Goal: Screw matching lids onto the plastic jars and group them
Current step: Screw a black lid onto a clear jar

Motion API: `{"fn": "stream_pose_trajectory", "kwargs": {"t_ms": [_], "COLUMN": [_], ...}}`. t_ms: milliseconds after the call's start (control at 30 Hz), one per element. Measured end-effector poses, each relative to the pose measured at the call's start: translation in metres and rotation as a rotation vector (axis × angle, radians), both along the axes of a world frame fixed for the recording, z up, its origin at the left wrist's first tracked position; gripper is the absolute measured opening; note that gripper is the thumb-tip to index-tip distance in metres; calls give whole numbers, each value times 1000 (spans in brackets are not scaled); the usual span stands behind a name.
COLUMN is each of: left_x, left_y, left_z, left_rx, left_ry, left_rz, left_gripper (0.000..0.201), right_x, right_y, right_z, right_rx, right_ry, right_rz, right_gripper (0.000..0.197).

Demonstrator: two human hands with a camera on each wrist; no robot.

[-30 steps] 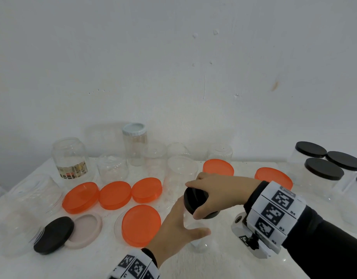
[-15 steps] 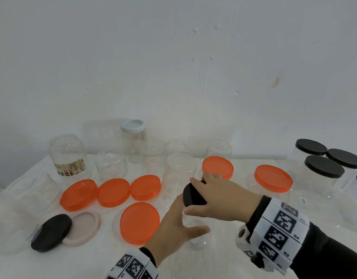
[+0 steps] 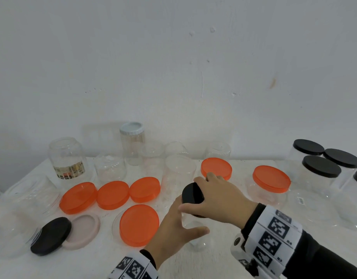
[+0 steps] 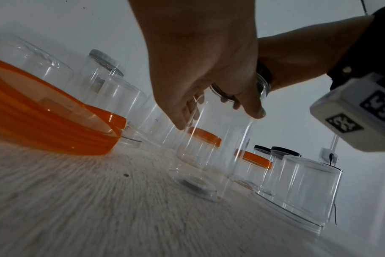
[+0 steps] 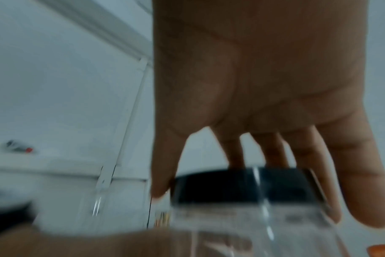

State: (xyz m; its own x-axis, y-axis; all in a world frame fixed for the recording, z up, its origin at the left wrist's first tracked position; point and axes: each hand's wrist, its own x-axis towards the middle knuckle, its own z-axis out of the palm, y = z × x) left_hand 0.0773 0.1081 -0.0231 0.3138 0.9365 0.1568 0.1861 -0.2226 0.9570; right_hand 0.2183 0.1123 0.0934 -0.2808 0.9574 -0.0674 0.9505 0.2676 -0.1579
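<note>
The left hand wraps its fingers round a clear jar standing near the middle of the white surface. The right hand clamps its fingers round the small black lid on the jar's mouth. Loose orange lids lie to the left; black-lidded jars stand grouped far right.

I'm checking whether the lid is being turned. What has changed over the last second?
The right hand has rotated on the small black lid: its wrist swung toward the person and its fingers came round the far rim, gripping throughout. The left hand holds the clear jar as before, standing in the same spot. The loose orange lids have not moved.
</note>
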Motion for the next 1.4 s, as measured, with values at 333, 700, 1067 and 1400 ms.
{"fn": "stream_pose_trajectory", "kwargs": {"t_ms": [333, 700, 1067, 1400], "left_x": [0, 0, 0, 0], "left_y": [-2, -2, -5, -6], "left_z": [3, 3, 7, 9], "left_rx": [-35, -48, -59, -34], "left_ry": [6, 4, 12, 21], "left_rz": [-7, -5, -9, -12], "left_gripper": [81, 85, 87, 86], "right_x": [4, 8, 21, 18], "right_y": [19, 19, 14, 4], "right_z": [21, 19, -4, -19], "right_rx": [-171, -219, -75, 111], "right_ry": [-109, -94, 42, 5], "right_rz": [277, 244, 271, 213], "right_gripper": [73, 78, 75, 74]}}
